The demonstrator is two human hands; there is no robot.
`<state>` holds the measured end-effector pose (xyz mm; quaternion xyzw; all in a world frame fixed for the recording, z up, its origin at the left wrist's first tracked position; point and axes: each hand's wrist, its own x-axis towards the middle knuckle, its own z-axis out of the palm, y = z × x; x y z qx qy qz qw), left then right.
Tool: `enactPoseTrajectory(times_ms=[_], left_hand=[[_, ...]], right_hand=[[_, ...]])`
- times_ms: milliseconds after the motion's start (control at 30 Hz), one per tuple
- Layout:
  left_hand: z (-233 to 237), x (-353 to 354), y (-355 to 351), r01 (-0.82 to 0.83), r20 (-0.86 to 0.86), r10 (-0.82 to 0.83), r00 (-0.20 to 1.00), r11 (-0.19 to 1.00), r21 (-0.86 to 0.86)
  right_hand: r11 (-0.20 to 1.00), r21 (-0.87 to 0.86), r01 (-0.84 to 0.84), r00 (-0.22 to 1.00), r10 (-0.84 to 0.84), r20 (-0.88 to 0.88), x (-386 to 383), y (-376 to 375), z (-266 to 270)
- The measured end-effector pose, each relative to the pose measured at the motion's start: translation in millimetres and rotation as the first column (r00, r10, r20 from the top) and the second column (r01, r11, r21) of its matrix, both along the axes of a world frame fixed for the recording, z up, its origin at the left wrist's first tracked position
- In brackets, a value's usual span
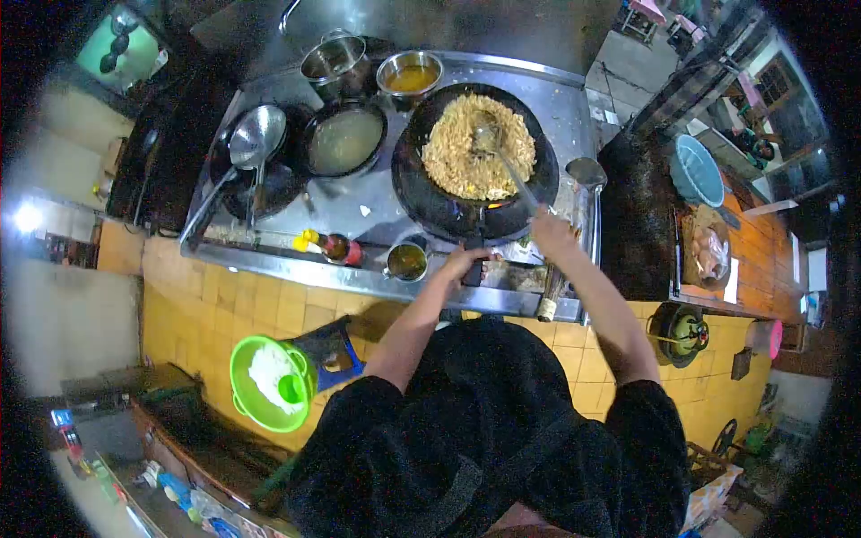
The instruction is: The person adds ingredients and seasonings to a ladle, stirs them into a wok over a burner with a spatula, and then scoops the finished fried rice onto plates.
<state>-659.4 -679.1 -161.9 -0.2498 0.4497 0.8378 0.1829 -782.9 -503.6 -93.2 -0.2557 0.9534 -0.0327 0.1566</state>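
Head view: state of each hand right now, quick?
Left hand: closed on the handle of the wok.
Right hand: closed around the ladle, its bowl in the fried rice.

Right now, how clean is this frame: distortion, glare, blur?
Head view: heavy fisheye bowing the stove, black vignette around; lamp flares at the left edge; wok, ladle, left hand and right hand read sharp; the person's dark top lacks detail.

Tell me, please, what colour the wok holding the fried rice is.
Black; the head view shows the wok best, around the rice.
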Motion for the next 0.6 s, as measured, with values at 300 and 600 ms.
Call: enactPoseTrajectory(times_ms=[300,600], left_hand=[[181,36,45,-0.194,0.162,0.125,0.979,0.815,0.546],[158,94,77,0.000,0.139,-0.033,0.990,0.973,0.233]], right_hand=[[0.925,0.260,-0.279,0.946,0.311,-0.091,68,75,153],[0.966,0.162,-0.201,0.968,0.221,-0.118,109,83,125]])
